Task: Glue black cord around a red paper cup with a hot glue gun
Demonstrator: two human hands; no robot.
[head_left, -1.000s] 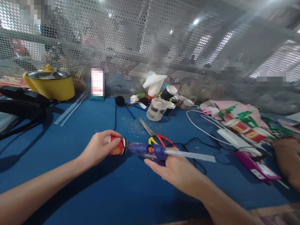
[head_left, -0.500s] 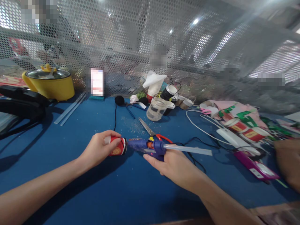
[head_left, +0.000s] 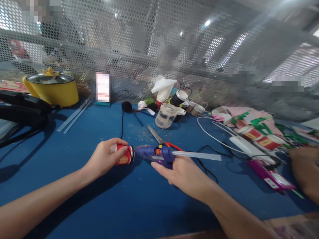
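My left hand (head_left: 107,155) is closed around a small red paper cup (head_left: 124,158) lying on its side, with a band of black yarn at its right end. From the cup area a strand of black yarn (head_left: 122,126) runs back to a black yarn ball (head_left: 127,106). In my right hand (head_left: 183,171) is a blue glue gun (head_left: 149,153), its nozzle pointing left at the cup's yarn-wrapped end. A clear glue stick (head_left: 199,155) sticks out of the gun's rear. Just behind the gun lie scissors (head_left: 171,146) with red handles, partly covered by it.
A clear plastic jar (head_left: 165,117) and stacked paper cups (head_left: 164,90) stand at the back. Loose glue sticks (head_left: 74,116), a yellow pot (head_left: 59,91) and a lit phone (head_left: 103,87) are left. At right lie a purple glue gun (head_left: 270,176), cables and another person's arm (head_left: 305,171).
The glue gun has shifted slightly left, its rear glue stick with it. My left hand still holds the cup, which has turned slightly.
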